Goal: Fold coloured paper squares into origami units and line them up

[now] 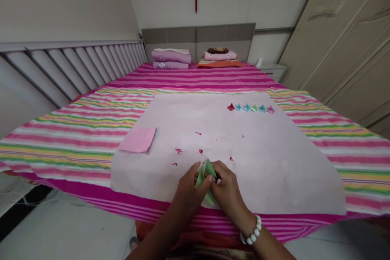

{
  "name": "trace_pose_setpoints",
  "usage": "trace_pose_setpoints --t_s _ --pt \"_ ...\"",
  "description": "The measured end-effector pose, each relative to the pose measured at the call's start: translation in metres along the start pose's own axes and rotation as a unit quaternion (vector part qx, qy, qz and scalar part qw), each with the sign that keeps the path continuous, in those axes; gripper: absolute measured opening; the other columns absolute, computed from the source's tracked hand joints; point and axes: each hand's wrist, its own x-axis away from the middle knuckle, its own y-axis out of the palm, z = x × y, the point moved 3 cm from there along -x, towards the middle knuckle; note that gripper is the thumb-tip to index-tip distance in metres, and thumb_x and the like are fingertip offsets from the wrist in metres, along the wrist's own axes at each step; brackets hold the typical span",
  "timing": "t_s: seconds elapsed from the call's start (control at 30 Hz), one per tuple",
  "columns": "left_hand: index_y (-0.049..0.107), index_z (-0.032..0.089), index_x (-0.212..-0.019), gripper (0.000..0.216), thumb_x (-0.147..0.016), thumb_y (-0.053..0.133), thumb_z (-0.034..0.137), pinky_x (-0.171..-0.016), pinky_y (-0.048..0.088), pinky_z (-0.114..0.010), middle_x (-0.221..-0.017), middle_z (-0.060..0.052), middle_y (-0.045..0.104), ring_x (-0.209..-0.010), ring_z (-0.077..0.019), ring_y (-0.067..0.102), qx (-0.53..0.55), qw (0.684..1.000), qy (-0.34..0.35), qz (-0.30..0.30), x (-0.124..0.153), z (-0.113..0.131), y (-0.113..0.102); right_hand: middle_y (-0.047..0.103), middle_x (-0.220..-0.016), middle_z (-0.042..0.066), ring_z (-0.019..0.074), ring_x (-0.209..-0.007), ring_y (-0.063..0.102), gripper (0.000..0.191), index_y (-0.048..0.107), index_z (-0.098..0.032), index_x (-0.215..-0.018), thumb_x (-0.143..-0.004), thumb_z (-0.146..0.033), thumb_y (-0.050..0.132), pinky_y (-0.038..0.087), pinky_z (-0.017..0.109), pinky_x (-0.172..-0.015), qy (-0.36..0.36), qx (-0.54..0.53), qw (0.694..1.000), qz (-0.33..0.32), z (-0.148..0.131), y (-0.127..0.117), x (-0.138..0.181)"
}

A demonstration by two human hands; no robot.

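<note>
Between my two hands is a partly folded piece of green paper [207, 169], raised just above the front part of a large white sheet [274, 170]. My left hand [189, 187] pinches its left side, thumb on the near face. On the other side my right hand [228, 185] grips the paper, its fingers curled in; a white bead bracelet [253, 232] circles that wrist. Some of the fingertips are hidden behind the paper. Small red paper scraps [178, 151] lie scattered on the sheet just beyond my hands.
A stack of pink paper [138, 140] rests at the sheet's left. Several small folded paper boats [247, 107] in different colours form a row at the far right. The sheet lies on a bed with a striped cover [79, 134]. Folded bedding [171, 57] sits by the headboard [179, 34].
</note>
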Motion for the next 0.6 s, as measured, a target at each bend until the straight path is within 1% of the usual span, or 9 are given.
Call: trace_pose_setpoints --t_s 0.07,0.13,0.23,0.3,0.43,0.53,0.6 --pt "0.062 0.017 -0.113 0.041 -0.074 0.065 0.031 -0.065 0.043 -0.028 -0.076 -0.003 0.068 -0.070 -0.0198 0.060 0.010 1.000 -0.005 0.010 0.000 0.001 -0.001 0.063 -0.080 0.003 0.0192 -0.073 0.057 0.034 0.070 -0.023 -0.091 -0.072 -0.001 0.051 0.046 0.030 -0.065 -0.016 0.000 1.000 0.000 -0.001 0.001 0.001" --pt "0.063 0.017 -0.113 0.041 -0.072 0.064 0.024 -0.067 0.043 -0.029 -0.075 -0.003 0.069 -0.071 -0.0212 0.062 0.014 0.999 -0.017 0.025 0.000 0.001 -0.003 0.064 -0.084 0.004 0.0202 -0.077 0.059 0.037 0.070 -0.024 -0.096 -0.074 -0.001 0.051 0.047 0.031 -0.067 -0.023 -0.003 1.000 -0.002 -0.002 0.001 0.001" --pt "0.063 0.016 -0.115 0.046 -0.069 0.063 0.017 -0.077 0.044 -0.033 -0.086 -0.007 0.072 -0.084 -0.0249 0.064 -0.007 0.999 -0.019 0.050 -0.002 0.002 -0.006 0.064 -0.085 0.005 0.0204 -0.079 0.060 0.038 0.071 -0.024 -0.098 -0.076 -0.002 0.049 0.049 0.033 -0.069 -0.025 -0.012 1.000 -0.002 -0.001 0.002 0.002" --pt "0.065 0.016 -0.112 0.045 -0.067 0.064 0.015 -0.079 0.044 -0.033 -0.089 -0.008 0.072 -0.087 -0.0259 0.064 -0.008 0.998 -0.016 0.061 -0.004 0.003 -0.006 0.064 -0.085 0.005 0.0204 -0.080 0.060 0.038 0.071 -0.025 -0.097 -0.077 -0.002 0.048 0.049 0.033 -0.070 -0.026 -0.019 0.999 0.000 0.000 0.002 0.002" --pt "0.070 0.018 -0.103 0.040 -0.064 0.061 0.009 -0.074 0.046 -0.032 -0.080 -0.004 0.072 -0.077 -0.0225 0.065 0.000 0.998 -0.002 0.068 -0.008 -0.003 -0.006 0.064 -0.087 0.005 0.0203 -0.081 0.060 0.042 0.072 -0.026 -0.096 -0.074 -0.001 0.047 0.050 0.033 -0.071 -0.028 -0.029 0.999 0.009 0.002 0.003 0.004" --pt "0.070 0.017 -0.101 0.043 -0.063 0.056 0.004 -0.068 0.049 -0.029 -0.081 -0.004 0.073 -0.070 -0.0198 0.065 0.047 0.998 -0.014 0.045 -0.010 -0.009 -0.004 0.063 -0.088 0.005 0.0200 -0.082 0.061 0.041 0.073 -0.026 -0.093 -0.073 -0.001 0.048 0.050 0.032 -0.070 -0.009 -0.054 0.998 0.020 0.006 0.001 0.005" --pt "0.070 0.017 -0.100 0.042 -0.063 0.056 0.004 -0.065 0.050 -0.028 -0.084 -0.004 0.073 -0.071 -0.0197 0.066 0.091 0.995 -0.024 0.024 -0.010 -0.010 -0.004 0.063 -0.089 0.005 0.0199 -0.083 0.062 0.037 0.074 -0.026 -0.089 -0.073 -0.003 0.049 0.050 0.032 -0.070 0.006 -0.085 0.996 0.023 0.009 -0.001 0.004"
